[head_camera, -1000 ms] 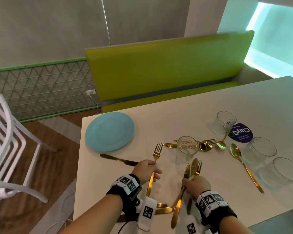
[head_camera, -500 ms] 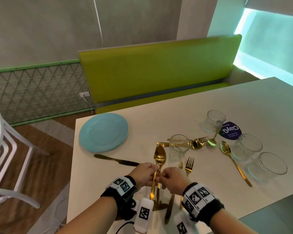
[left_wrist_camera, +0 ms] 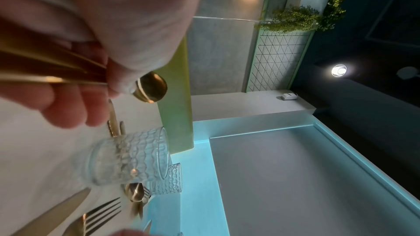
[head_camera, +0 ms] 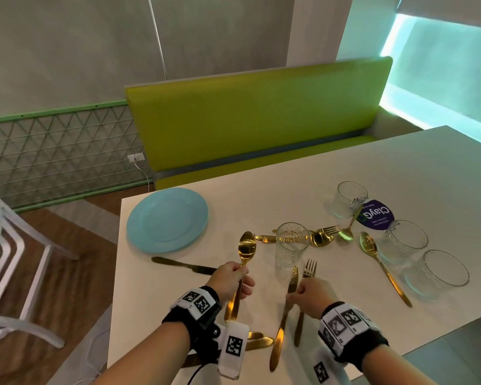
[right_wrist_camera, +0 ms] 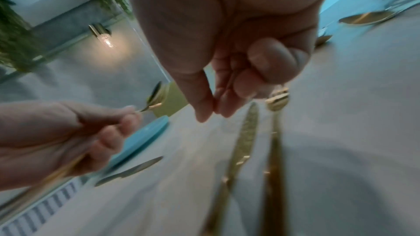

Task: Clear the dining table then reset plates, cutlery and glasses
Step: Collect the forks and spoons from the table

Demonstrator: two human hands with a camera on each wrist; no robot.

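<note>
My left hand grips a gold spoon by its handle, bowl pointing up and away; the left wrist view shows more gold handles bunched in the same fist, with the spoon bowl past the thumb. My right hand holds a gold knife and a gold fork side by side over the white table. A ribbed glass stands just beyond both hands. A light blue plate sits at the table's far left corner.
A knife lies below the plate. More gold cutlery lies behind the glass, and a long spoon to the right. Three glasses stand by a purple sticker. Green bench behind, white chair left.
The hands met and the spoon passed from my right hand into my left. They have since drawn apart; the right keeps the knife and fork.
</note>
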